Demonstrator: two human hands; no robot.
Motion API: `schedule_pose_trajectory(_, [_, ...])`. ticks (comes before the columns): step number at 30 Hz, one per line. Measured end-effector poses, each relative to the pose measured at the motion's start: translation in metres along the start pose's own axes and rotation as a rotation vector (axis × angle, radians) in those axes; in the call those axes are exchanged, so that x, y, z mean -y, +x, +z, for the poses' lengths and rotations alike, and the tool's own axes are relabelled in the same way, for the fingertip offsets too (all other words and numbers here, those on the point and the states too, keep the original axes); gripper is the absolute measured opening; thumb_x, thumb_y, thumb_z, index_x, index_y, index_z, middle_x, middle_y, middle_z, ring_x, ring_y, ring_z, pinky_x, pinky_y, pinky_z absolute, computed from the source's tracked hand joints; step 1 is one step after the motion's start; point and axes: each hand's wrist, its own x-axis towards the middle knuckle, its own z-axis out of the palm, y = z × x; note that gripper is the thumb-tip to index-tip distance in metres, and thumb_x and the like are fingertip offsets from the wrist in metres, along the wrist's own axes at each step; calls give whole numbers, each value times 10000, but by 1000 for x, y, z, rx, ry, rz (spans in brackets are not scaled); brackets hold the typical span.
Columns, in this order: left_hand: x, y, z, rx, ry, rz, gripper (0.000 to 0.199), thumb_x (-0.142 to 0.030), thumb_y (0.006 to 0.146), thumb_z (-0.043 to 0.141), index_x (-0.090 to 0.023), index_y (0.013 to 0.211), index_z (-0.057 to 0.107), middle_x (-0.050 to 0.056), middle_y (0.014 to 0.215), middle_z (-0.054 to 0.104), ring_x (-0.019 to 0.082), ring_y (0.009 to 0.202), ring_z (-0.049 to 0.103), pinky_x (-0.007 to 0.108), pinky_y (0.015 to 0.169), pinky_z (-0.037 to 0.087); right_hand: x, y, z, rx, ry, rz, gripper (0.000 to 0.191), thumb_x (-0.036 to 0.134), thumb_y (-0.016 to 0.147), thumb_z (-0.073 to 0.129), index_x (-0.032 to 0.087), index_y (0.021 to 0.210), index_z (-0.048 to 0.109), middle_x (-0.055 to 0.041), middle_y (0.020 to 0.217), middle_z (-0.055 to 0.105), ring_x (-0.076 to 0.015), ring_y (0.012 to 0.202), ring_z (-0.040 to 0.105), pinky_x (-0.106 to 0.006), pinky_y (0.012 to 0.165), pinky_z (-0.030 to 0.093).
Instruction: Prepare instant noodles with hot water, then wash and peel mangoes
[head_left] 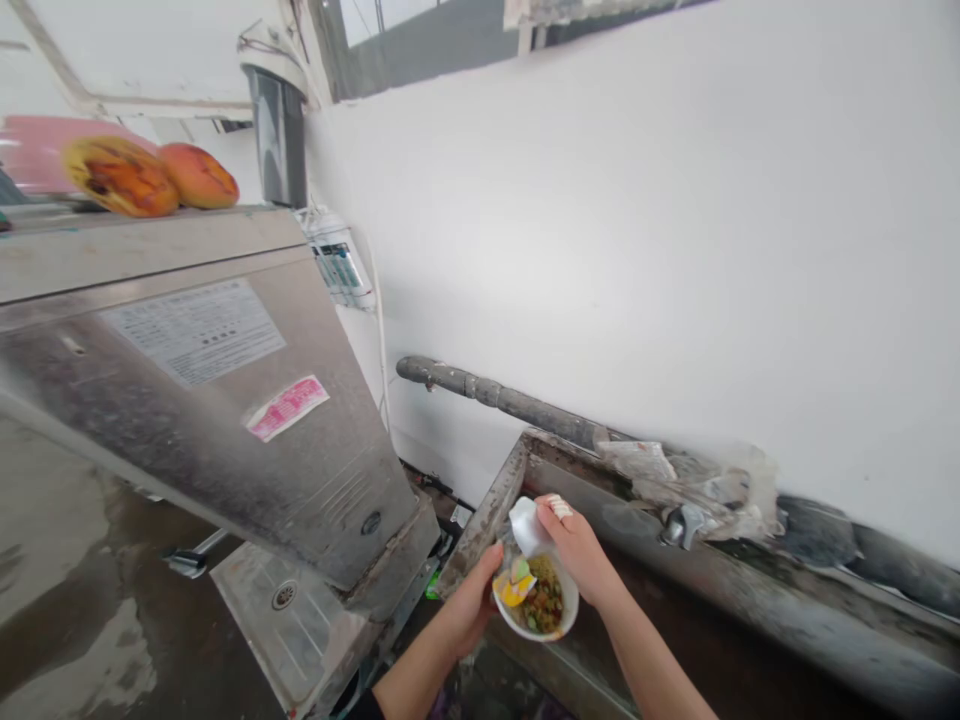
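Currently supporting a white bowl (572,603) of mixed food (546,602) in the air, apparently above the trough (487,510), toward its near-left corner. Steady with the left hand (474,602), presently closed around the bowl's left side with thumb at the rim. Guide with the right hand (577,555), presently pinching a white piece (527,528) at the far side of the opening; cannot tell from this angle whether lid or scoop. Note a yellow wrapper (516,590) inside the left part of the rim, beside the food; loose or pinned, not determinable. For good control, keep the bowl well inside the trough's left edge, brace the wall with spread left fingers and tilt only gradually. Move the white piece without dragging across the food. Stay clear of the tap (681,527) by the far edge.
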Motion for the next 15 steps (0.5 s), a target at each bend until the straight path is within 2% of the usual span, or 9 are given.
schedule_pose_trajectory(5, [-17, -29, -40, 94, -146, -2, 438, -441, 819, 438, -154, 1134, 545, 88, 1048, 658, 260, 1106, 515, 402, 969, 341, 21, 6, 45, 103, 33, -34, 239, 350, 838, 379, 194, 840, 560, -29, 788, 606, -193, 765, 553, -285, 711, 419])
schedule_pose_trajectory(10, [-23, -70, -93, 230, -198, -26, 516, -509, 777, 471, -133, 1121, 553, 126, 1080, 635, 300, 1135, 482, 441, 976, 307, 46, 12, 99, 275, 59, -94, 230, 356, 823, 388, 192, 802, 547, -18, 741, 577, -186, 733, 538, -286, 710, 414])
schedule_pose_trajectory(13, [-25, -100, -119, 228, -208, -8, 529, -489, 733, 536, -128, 1119, 551, 144, 1116, 610, 330, 1135, 469, 480, 960, 299, 52, 16, 139, 421, 42, -126, 263, 397, 819, 383, 190, 767, 538, -22, 720, 570, -193, 716, 535, -302, 703, 413])
schedule_pose_trajectory(15, [-28, -118, -129, 191, -231, 3, 504, -456, 695, 574, -124, 1074, 578, 145, 1105, 613, 341, 1118, 478, 487, 958, 289, 51, 19, 171, 538, 48, -111, 314, 432, 823, 371, 183, 783, 557, -40, 752, 598, -203, 739, 556, -315, 711, 422])
